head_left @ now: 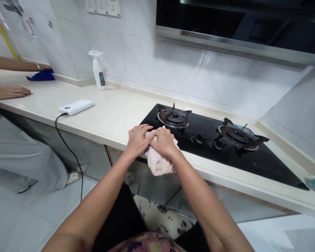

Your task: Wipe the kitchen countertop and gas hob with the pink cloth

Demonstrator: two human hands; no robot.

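A pale pink fluffy cloth (160, 163) is bunched at the counter's front edge, beside the left front corner of the black gas stove (191, 140). Part of it hangs over the edge. My right hand (164, 141) grips the cloth from above, its fingers bent over it. Against its left side is my left hand (139, 138), fingers curled and thumb reaching across onto the cloth. The two hands touch, and the cloth between them is partly hidden. Just beyond them stands the left burner (174, 118) with its pan support.
On the pale counter (118, 110) are a white spray bottle (98, 71) and a white power bank (77, 106) with a hanging black cable (68, 145). At left, another person's hand holds a blue cloth (42, 75). A range hood (231, 43) overhangs the stove.
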